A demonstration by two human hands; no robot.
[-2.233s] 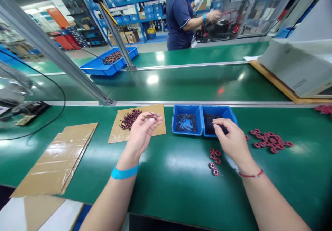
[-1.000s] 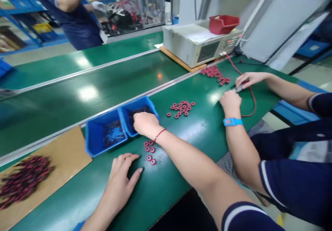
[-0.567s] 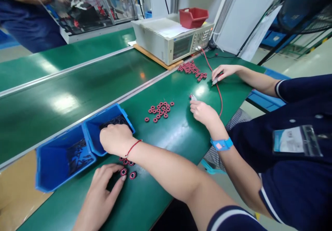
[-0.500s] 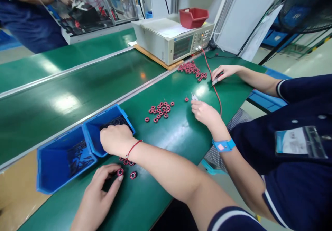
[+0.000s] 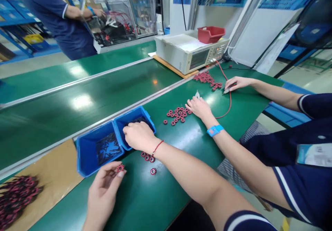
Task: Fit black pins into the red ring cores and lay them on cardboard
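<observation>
My left hand (image 5: 106,186) pinches a small red toothed ring (image 5: 120,168), which looks like a wound stator core, between thumb and forefinger. It is held a little above the green bench, in front of the blue bins. My right hand (image 5: 140,135) reaches over the right blue bin (image 5: 121,139), fingers curled down into it; the fingertips are hidden. Thin black pieces (image 5: 136,120) lie in that bin. Below my right wrist several red stator cores (image 5: 147,158) sit together, and a single stator core (image 5: 153,171) lies apart from them.
The left bin (image 5: 85,154) holds black strips. Finished-looking black-and-red parts (image 5: 19,198) are heaped on brown cardboard (image 5: 59,165). At right, a co-worker's hands (image 5: 201,109) work by a stator pile (image 5: 177,115), near a bench meter (image 5: 189,52) with a red cable (image 5: 230,103).
The view has swung left and up, bringing the heap on the cardboard in. My left hand has lifted its stator core off the bench. The co-worker's nearer hand has moved onto the stator pile.
</observation>
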